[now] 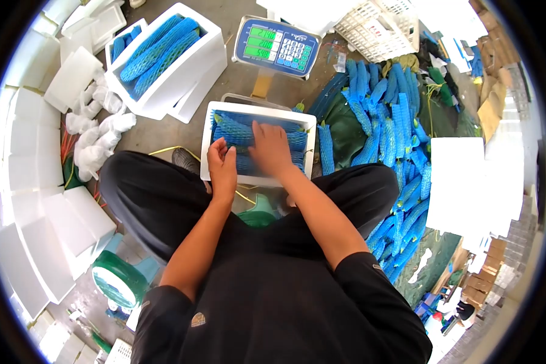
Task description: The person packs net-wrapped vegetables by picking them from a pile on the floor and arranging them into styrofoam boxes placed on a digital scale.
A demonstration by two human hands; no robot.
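A white foam box [310, 142] sits between my knees, on what looks like a scale's platform. In it lie long vegetables in blue mesh sleeves [233, 126]; green shows through the netting, but the exact kind is unclear. My left hand [223, 170] is at the box's left side, thumb and fingers apart, holding nothing. Over the middle of the box, my right hand [269, 148] lies on the sleeved vegetables with its fingers stretched out; part of it is smeared by motion. Just beyond the box stands the scale's display [276, 45], its green digits lit.
Another foam box [206, 64] of sleeved vegetables stands at upper left. On my right lies a big heap of blue-sleeved vegetables [394, 127]. White foam lids [458, 182] lie farther right, and a white crate [376, 30] at the back. Stacked foam boxes [36, 158] line the left.
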